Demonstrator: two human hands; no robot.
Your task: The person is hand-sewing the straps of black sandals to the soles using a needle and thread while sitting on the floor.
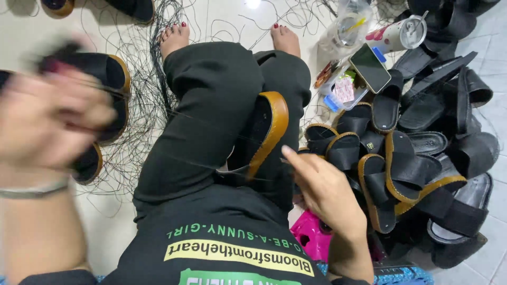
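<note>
The right hand (327, 192), near and right of the lap, has loosely curled fingers and holds nothing, touching a tan-edged sandal (261, 137) on the black trousers. The left hand (50, 116), raised at left, is blurred; its grip cannot be told. Farther right lies a sandal pile (417, 158), with a phone (369, 67) beyond.

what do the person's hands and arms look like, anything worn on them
Both forearms are bare, with no sleeves reaching them and no gloves. The left hand is motion-blurred; a thin, pale bangle circles its wrist. The right hand shows no ring, watch or band, and its fingers have short nails with no polish that can be made out.
</note>
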